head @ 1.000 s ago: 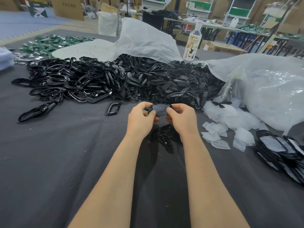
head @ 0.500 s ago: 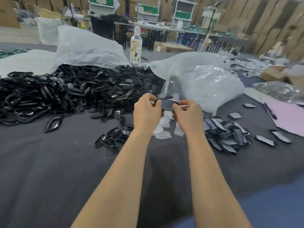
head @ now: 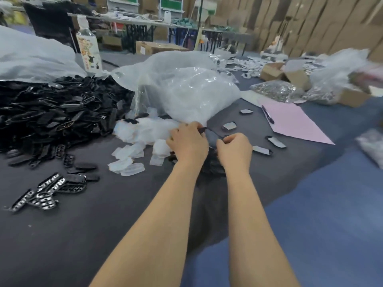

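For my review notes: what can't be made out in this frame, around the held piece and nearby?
Head view, black piece between left hand and right hand: ends covered by fingers, surface blurred.
Dark heap under the hands: mostly hidden by both wrists.
Bottle label: motion-blurred, unreadable.
Black parts pile: cut off by the left edge.

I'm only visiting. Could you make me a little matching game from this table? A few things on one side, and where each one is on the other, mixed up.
Things:
1 pen
2 bottle
3 small black piece
4 heap of black parts

Places:
a upright behind the heap
b at the left edge of the pink sheet
c piled up at far left
d pinched between the left hand and the right hand

Pairs: 1-b, 2-a, 3-d, 4-c
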Available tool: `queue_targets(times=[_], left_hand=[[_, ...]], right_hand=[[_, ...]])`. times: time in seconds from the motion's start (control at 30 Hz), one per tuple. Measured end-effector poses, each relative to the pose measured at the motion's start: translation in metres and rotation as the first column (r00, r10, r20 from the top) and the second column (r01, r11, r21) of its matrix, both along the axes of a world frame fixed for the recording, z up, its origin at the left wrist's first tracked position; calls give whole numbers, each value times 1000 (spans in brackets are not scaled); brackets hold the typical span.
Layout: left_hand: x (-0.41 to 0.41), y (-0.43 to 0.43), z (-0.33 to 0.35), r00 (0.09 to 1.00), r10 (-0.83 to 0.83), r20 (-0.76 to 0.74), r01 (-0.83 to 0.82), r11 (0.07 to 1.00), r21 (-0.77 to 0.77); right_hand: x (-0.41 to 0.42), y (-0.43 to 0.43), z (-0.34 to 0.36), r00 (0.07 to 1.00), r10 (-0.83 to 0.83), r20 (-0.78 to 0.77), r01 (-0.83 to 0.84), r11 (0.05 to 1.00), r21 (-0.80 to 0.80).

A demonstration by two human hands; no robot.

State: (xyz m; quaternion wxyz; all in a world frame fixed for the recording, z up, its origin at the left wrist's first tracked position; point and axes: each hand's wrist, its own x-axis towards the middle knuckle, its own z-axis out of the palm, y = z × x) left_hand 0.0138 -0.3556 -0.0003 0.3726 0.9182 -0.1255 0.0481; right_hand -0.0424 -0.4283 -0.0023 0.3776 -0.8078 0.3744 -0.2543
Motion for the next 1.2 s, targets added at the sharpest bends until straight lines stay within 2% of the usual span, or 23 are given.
queue_targets(times=[0.1, 0.2, 0.3, 0.37, 0.47, 0.53, 0.67, 0.83, 0.93, 1.0, 1.13, 1.2], left_hand=[[2, -5, -7, 1000, -26, -13, 27, 997, 79], [4, -3, -8, 1000, -23, 11, 23, 999, 23], [6, 8, 3, 1000, -8, 24, 10, 994, -106], [10, 25, 12, 1000, 9, 23, -4, 973, -232], [16, 69, 21, 998, 42, 39, -21, 898, -439], [20, 109, 22, 993, 117, 20, -90, 852, -516], [28, 206, 11, 940, 338, -44, -308, 785, -538], [23, 320, -10, 770, 630, -98, -596, 657, -462], [18, 367, -19, 669, 730, -141, -699, 554, -452], [16, 386, -24, 633, 748, -200, -736, 501, -456], [19, 404, -30, 632, 722, -283, -766, 525, -371], [23, 408, -30, 649, 706, -284, -756, 557, -344]], right_hand=[[2, -1, 1, 998, -16, -57, 16, 1000, -7], [2, 2, 4, 998, -47, -29, 46, 998, -51], [3, 14, 9, 995, -61, 78, 69, 992, -109], [7, 30, 13, 983, -9, 185, 34, 990, -135], [20, 73, 19, 934, 159, 321, -121, 983, -135], [35, 112, 18, 895, 300, 331, -269, 953, -139], [62, 204, 8, 783, 575, 238, -569, 816, -102], [78, 311, -15, 580, 814, 35, -811, 581, -69], [83, 356, -24, 494, 868, -40, -867, 489, -100], [87, 379, -28, 472, 875, -110, -880, 459, -125], [92, 409, -33, 459, 814, -356, -883, 371, -288], [93, 412, -33, 474, 788, -392, -871, 354, -341]])
